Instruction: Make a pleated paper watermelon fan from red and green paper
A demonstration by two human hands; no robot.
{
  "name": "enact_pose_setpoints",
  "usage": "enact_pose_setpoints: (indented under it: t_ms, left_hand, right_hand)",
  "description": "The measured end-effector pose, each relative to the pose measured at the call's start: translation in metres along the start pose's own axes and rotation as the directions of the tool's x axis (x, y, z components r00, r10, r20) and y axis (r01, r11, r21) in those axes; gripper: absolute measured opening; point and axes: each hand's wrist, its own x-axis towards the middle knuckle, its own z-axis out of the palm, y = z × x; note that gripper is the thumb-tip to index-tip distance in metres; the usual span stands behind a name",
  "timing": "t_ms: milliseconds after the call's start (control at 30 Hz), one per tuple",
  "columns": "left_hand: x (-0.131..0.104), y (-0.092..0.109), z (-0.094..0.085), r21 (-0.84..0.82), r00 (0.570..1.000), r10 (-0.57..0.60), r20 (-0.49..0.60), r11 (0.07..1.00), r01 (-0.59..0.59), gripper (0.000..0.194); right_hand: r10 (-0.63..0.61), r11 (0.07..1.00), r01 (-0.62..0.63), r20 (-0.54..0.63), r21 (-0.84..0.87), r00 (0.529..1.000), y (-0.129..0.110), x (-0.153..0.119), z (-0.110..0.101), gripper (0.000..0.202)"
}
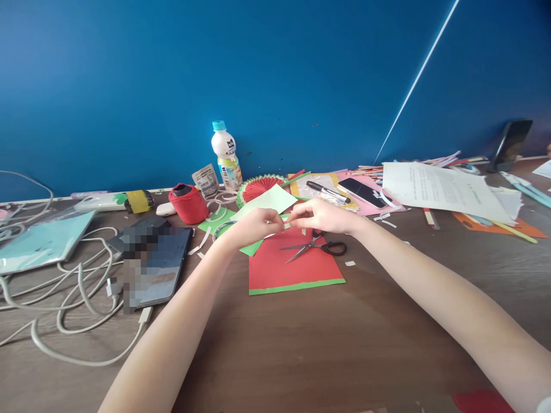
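My left hand (255, 225) and my right hand (317, 217) meet above the red paper, fingertips pinched almost together. Between them is a small pale strip (287, 226), perhaps tape or paper; my fingers cover most of it. Below lies a sheet of red paper (275, 275) with a green strip along its near edge. Open scissors with black handles (333, 248) rest on that sheet, blades pointing left. Behind my hands are a light green sheet (271, 201) and a pleated red paper fan (259, 188) with a green rim. A tape roll (218, 229) is partly hidden behind my left hand.
At the back stand a drink bottle (226, 155) and a red wrapped roll (188, 203). White cables (81, 275) and a dark tablet (166, 269) cover the left side. A marker (327, 191), a phone (365, 192) and a printed sheet (439, 189) lie at right. Paper scraps (350, 263) are scattered about.
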Motion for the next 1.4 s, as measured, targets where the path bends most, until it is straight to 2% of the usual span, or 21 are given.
enact_pose_setpoints:
  t_ms: [300, 700, 1100, 1400]
  left_hand:
    - [-0.001, 0.005, 0.001, 0.057, 1.000, 0.006, -0.022, 0.998, -0.004, 0.026]
    - [0.000, 0.002, 0.000, -0.050, 0.996, -0.095, 0.002, 0.994, 0.095, 0.025]
    - [-0.002, 0.008, -0.001, 0.089, 0.998, -0.049, -0.038, 0.995, 0.052, 0.037]
    - [-0.003, 0.014, -0.001, 0.127, 0.996, -0.086, -0.031, 0.988, 0.089, 0.029]
  right_hand:
    - [0.027, 1.000, -0.028, -0.012, -0.009, 1.000, -0.007, 0.000, 0.004, 0.022]
    - [-0.049, 0.996, 0.045, -0.058, -0.077, 0.997, -0.008, 0.000, 0.005, 0.017]
    - [-0.020, 0.999, 0.018, -0.039, -0.040, 0.999, -0.004, 0.000, 0.001, 0.020]
    - [-0.032, 0.998, 0.029, -0.042, -0.062, 0.999, -0.003, 0.001, -0.001, 0.023]
